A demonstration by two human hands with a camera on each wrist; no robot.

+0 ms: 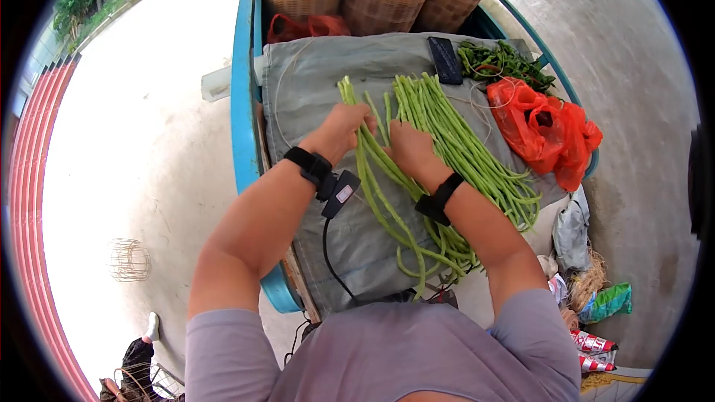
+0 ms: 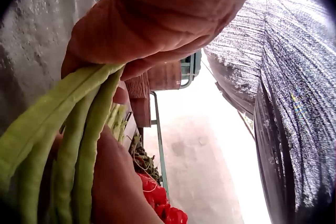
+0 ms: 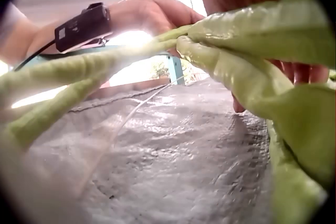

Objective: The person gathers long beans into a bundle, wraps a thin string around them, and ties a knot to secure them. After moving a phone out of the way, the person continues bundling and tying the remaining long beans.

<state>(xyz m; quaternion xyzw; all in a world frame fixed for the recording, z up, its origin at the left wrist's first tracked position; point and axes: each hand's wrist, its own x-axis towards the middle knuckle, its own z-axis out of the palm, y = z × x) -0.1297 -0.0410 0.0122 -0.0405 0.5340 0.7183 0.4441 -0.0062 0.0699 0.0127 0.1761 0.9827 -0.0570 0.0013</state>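
Observation:
My left hand (image 1: 348,125) grips a small bunch of long green beans (image 1: 380,201) close to their upper ends. In the left wrist view, its curled fingers (image 2: 157,24) close over several of these beans (image 2: 79,145). Beside it, my right hand (image 1: 412,147) has curled fingers around other long beans, whose tips stick up between the two hands. Thick beans (image 3: 247,71) pass under the right hand's fingers in the right wrist view, which hides part of its grip. A large row of long beans (image 1: 469,141) lies on the grey cloth (image 1: 320,67), right of both hands.
Wicker baskets (image 1: 387,0) stand at the back of the blue-railed cart (image 1: 244,104). A dark phone (image 1: 445,59), green peppers (image 1: 503,59) and red plastic bags (image 1: 547,130) lie along the right. A black cable (image 1: 328,253) hangs from the left wrist camera.

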